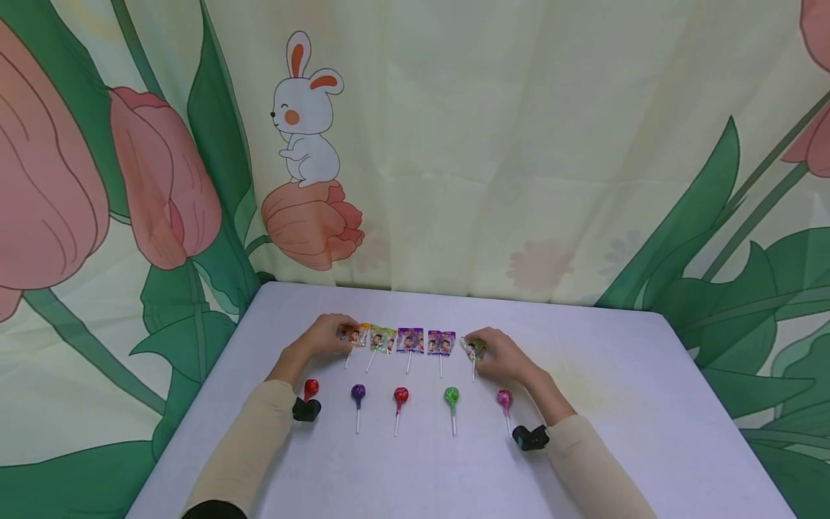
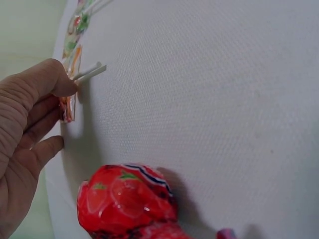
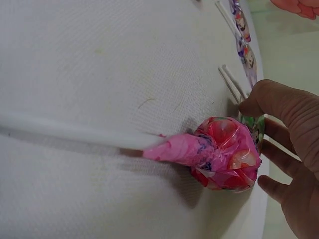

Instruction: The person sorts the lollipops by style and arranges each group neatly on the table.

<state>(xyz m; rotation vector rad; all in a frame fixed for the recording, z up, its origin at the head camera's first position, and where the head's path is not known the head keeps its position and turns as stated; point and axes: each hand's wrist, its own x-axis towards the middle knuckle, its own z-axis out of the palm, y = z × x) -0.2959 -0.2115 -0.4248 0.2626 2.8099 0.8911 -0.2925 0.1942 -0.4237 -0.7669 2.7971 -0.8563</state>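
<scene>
Our left hand pinches the orange-wrapped lollipop at the back row's left end; we'd best hold it lightly. Three flat lollipops lie between. Our right hand pinches the green-wrapped lollipop at the right end; we should square its stick with the others, clear of the pink lollipop.

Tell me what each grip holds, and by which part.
Left grip: the flat orange lollipop, by its wrapper. Right grip: the rightmost green lollipop, by its wrapper.
</scene>
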